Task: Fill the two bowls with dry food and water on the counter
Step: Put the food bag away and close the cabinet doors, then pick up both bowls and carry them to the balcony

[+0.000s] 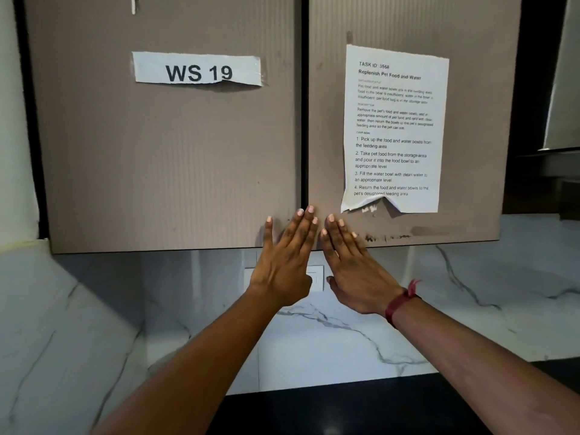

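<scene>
Both arms reach up and forward, and the left hand [284,259] is flat and empty, fingers straight and together, thumb splayed out to the side, fingertips up by the dark gap between the two cabinet doors. The right hand [354,265] mirrors it just beside, palm turned inward, fingers extended and holding nothing, a red thread band [400,304] round the wrist. Whether the palms actually press on the doors or hover just off them, I cannot tell. The left door [163,152] carries a "WS 19" label [197,70]; the right door [405,26] has a taped task sheet [395,130], its small print too blurred to read and its bottom edge torn. A wall switch [315,277] sits mostly hidden behind the hands. The dark counter [329,409] shows only as a strip between the forearms, and no bowls are in view
</scene>
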